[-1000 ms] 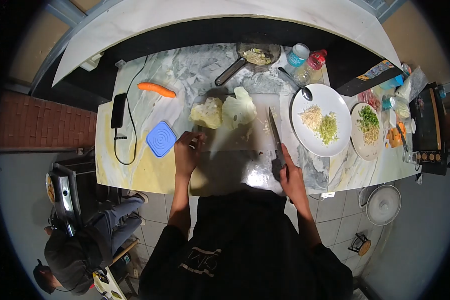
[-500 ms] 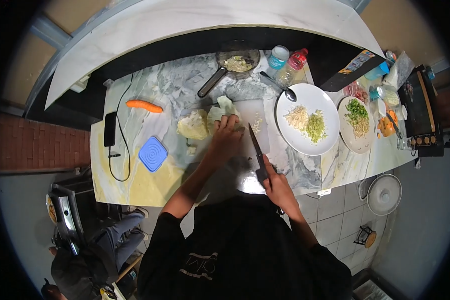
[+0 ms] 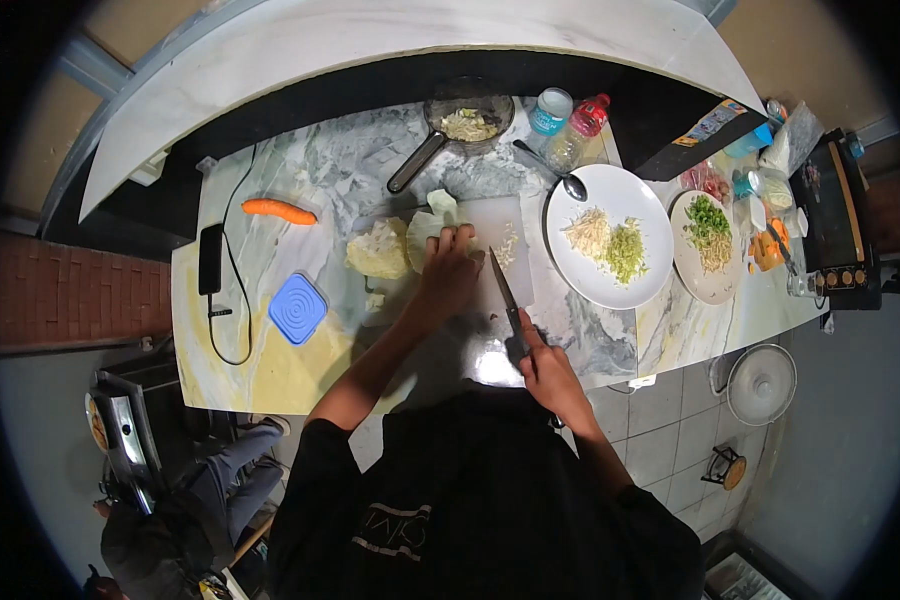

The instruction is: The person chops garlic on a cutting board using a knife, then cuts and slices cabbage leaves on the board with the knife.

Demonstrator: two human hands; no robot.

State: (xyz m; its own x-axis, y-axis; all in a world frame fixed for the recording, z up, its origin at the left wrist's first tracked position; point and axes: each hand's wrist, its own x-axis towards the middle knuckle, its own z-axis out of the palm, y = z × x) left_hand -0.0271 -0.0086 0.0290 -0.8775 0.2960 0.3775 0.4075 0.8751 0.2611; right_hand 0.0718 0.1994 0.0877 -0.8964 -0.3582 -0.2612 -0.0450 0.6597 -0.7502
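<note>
On the cutting board lie a cut cabbage piece and, right beside it, a pale cabbage leaf. My left hand is closed over the right side of that leaf, fingers curled and partly hiding it. A kitchen knife is gripped by its handle in my right hand, its blade pointing forward over the board. Small chopped white bits are scattered near the knife tip. A small cabbage scrap lies below the cut piece.
A carrot, blue square and phone lie left. Behind is a pan. Rightward are a spoon, a large plate and a smaller plate with chopped food. Another person is at lower left.
My left hand has moved forward and right from the board's left edge onto the cabbage leaf. The knife stays in my right hand. The whole view has shifted.
</note>
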